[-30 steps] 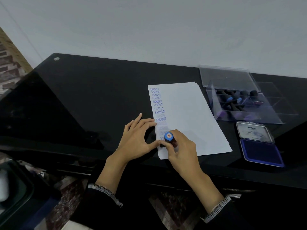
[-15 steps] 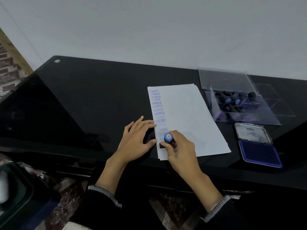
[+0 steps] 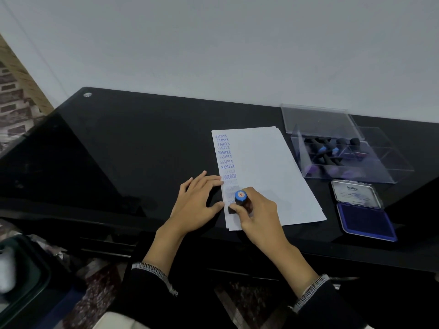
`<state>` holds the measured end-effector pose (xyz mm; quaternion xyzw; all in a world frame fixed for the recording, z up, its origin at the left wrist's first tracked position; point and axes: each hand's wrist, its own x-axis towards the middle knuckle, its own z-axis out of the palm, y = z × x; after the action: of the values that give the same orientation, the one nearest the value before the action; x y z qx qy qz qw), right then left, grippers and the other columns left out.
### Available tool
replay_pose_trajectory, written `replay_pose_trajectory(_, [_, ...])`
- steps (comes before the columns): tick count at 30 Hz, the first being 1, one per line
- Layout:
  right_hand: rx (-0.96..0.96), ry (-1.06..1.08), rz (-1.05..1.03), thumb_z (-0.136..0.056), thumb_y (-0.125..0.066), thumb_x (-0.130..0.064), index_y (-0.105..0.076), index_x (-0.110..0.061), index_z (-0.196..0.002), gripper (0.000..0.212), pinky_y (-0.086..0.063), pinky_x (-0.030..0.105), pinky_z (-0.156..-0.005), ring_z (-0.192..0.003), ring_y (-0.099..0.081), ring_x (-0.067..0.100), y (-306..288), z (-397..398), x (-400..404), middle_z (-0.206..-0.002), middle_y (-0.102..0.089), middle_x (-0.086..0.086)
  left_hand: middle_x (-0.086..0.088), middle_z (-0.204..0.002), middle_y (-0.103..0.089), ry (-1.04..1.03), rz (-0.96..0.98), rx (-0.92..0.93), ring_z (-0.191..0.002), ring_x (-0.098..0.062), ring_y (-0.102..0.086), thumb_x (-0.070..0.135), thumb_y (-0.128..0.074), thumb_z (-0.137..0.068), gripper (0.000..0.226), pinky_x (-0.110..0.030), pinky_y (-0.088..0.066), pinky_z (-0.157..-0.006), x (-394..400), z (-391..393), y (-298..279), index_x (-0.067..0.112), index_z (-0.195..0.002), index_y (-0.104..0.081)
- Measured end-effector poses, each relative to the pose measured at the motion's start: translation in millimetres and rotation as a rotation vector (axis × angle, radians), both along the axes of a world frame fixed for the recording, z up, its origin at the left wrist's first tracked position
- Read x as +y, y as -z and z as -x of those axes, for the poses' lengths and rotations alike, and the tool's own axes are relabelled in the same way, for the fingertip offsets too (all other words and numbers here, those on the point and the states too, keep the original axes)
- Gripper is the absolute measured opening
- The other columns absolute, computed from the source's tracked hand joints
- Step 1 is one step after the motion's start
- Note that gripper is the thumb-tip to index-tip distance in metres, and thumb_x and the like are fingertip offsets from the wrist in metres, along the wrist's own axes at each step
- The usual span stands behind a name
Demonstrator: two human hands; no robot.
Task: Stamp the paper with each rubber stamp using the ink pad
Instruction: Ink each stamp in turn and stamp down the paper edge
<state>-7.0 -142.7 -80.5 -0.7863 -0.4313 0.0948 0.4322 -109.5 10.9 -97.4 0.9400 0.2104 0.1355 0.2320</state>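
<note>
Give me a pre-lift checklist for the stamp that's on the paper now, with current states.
1. Right hand grips the stamp: ok.
2. Stamp base down on the paper, near its left edge: ok.
3. Left hand lies flat at the sheet's left edge, fingertips on it: ok.
4. Print fully transferred under the stamp: cannot tell, hidden.
5. Ink pad open, on the table to the right: ok.
6. Other stamps in the clear box, lid off: ok.
</note>
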Motion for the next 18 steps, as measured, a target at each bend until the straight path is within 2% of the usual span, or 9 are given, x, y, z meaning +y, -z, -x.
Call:
replay_pose_trajectory(4, [0.277, 0.093, -0.022, -0.082, -0.072, -0.021, -0.055, -0.019, -0.081, 0.017, -0.045, 0.017, -0.064, -0.064, -0.056, 0.011, -10, -12, -2, -0.073, -0.062, 0.001, 0.023, -0.147, -0.034, -0.003, -0.007, 0.007, -0.145, -0.002, -0.009, 0.049, -0.048, -0.087, 0.051, -0.028, 0.001, -0.116, 0, 0, 0, 0.034, -0.135, -0.043])
replay_pose_trajectory(6, [0.399, 0.169, -0.139, -0.082, -0.072, -0.016, -0.055, -0.017, -0.076, 0.018, -0.044, 0.022, -0.066, -0.059, -0.055, 0.011, -12, -19, -7, -0.069, -0.060, 0.004, 0.023, -0.147, -0.034, -0.005, 0.001, 0.004, -0.145, -0.002, -0.009, 0.049, -0.048, -0.087, 0.050, -0.028, 0.001, -0.116, -1, 0, -1, 0.034, -0.135, -0.044])
replay_pose_trajectory(11, [0.638, 0.357, -0.453, -0.087, -0.067, -0.010, -0.064, -0.008, -0.083, 0.005, -0.053, 0.030, -0.078, -0.063, -0.065, 0.012, -20, -38, -30, -0.071, -0.067, 0.003, 0.023, -0.147, -0.035, -0.012, 0.022, -0.002, -0.145, -0.003, -0.010, 0.049, -0.046, -0.085, 0.052, -0.028, 0.001, -0.116, -3, -1, -1, 0.033, -0.135, -0.045])
replay_pose_trajectory(18, [0.798, 0.429, -0.635, -0.084, -0.066, -0.012, -0.066, -0.009, -0.085, 0.003, -0.053, 0.020, -0.069, -0.065, -0.064, 0.013, -18, -47, -43, -0.064, -0.067, 0.001, 0.023, -0.146, -0.035, -0.028, 0.009, 0.015, -0.145, -0.002, -0.010, 0.058, -0.038, -0.080, 0.060, -0.026, 0.002, -0.115, -4, -1, -3, 0.033, -0.135, -0.045])
